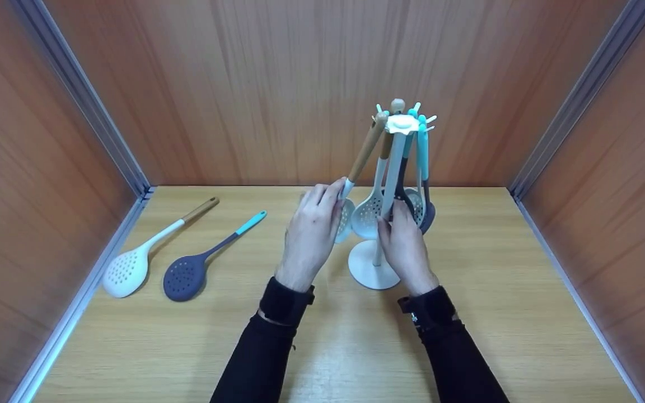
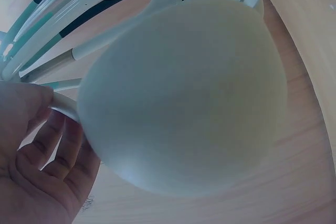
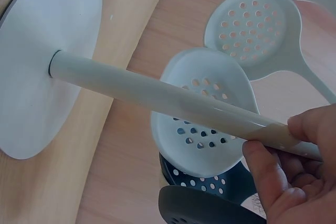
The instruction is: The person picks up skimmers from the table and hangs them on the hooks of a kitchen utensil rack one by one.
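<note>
My left hand (image 1: 312,226) pinches a white ladle (image 2: 184,103) by its neck, just below the wooden handle (image 1: 366,146). The handle leans right, its tip beside the top of a white utensil stand (image 1: 402,124); whether it hangs on a hook there I cannot tell. My right hand (image 1: 405,240) grips the stand's post (image 3: 157,97) between thumb and fingers. Around the post hang a white slotted spoon (image 1: 367,215) with a wooden handle, another pale slotted spoon (image 3: 254,32) and dark utensils (image 3: 207,203) with turquoise handles (image 1: 423,148).
On the table's left lie a white skimmer (image 1: 126,271) with a wooden handle and a dark blue skimmer (image 1: 185,277) with a turquoise handle. The stand's round base (image 1: 373,274) rests on the table. Wood-grain panels (image 1: 277,95) enclose the back and both sides.
</note>
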The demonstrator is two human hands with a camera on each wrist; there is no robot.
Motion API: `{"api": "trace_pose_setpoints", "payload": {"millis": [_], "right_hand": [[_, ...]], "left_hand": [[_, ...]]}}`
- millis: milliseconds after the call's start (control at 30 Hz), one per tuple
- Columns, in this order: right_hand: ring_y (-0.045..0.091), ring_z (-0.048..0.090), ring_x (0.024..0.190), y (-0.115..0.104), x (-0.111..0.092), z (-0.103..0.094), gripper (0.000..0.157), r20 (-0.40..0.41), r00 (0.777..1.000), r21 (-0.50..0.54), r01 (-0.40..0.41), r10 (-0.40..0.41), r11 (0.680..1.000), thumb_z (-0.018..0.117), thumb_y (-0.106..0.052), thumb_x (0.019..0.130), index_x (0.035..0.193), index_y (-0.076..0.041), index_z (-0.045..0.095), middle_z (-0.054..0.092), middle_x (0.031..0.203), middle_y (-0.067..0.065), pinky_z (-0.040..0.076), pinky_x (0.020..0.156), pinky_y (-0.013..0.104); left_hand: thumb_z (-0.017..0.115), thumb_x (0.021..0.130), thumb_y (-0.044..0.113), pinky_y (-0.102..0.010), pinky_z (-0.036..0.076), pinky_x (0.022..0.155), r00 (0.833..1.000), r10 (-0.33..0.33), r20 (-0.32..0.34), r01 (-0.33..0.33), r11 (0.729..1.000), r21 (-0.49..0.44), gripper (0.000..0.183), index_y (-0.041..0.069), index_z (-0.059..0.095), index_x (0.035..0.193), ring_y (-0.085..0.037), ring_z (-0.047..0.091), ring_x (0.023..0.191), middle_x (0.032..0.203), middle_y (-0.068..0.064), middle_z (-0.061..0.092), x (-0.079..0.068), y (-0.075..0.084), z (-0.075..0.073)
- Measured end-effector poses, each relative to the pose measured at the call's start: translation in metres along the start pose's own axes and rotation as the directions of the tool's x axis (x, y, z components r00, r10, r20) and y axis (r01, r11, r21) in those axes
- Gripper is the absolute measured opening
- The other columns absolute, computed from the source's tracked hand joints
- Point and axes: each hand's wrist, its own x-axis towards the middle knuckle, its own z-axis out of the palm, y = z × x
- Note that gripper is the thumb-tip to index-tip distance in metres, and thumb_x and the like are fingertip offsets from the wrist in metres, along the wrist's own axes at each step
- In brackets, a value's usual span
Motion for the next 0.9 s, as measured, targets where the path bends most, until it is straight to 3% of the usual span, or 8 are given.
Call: {"api": "trace_pose_setpoints", "payload": {"millis": [333,567,900], "right_hand": [[0.045,0.073,0.146,-0.0007,-0.0011,0.0015,0.044,-0.007,1.000,-0.005,0.007,-0.007,1.000,0.066,-0.010,0.120,0.160,0.003,0.055,0.067,0.155,0.028,0.065,0.119,0.059],[0.047,0.076,0.138,0.0004,-0.0014,0.0026,0.044,-0.036,0.998,-0.030,0.056,-0.057,0.998,0.068,-0.010,0.119,0.157,0.008,0.055,0.070,0.147,0.031,0.068,0.112,0.059],[0.045,0.076,0.139,0.0000,-0.0008,0.0012,0.044,0.000,1.000,-0.014,0.010,-0.010,1.000,0.065,-0.012,0.121,0.160,0.005,0.054,0.068,0.151,0.028,0.068,0.114,0.056]], "left_hand": [[0.066,0.121,0.017,-0.041,0.071,0.106,1.000,-0.010,0.025,0.010,1.000,0.002,0.042,0.011,0.066,0.163,-0.029,0.078,0.122,0.134,-0.012,0.078,-0.0031,-0.0006,0.0041],[0.066,0.121,0.015,-0.041,0.072,0.103,1.000,0.024,0.009,-0.024,1.000,0.010,0.040,0.011,0.067,0.161,-0.029,0.078,0.120,0.135,-0.011,0.079,-0.0052,-0.0018,0.0074],[0.068,0.120,0.016,-0.040,0.072,0.099,0.999,0.009,0.038,-0.010,1.000,0.004,0.042,0.012,0.067,0.162,-0.028,0.078,0.118,0.131,-0.011,0.079,-0.0081,-0.0065,0.0078]]}}
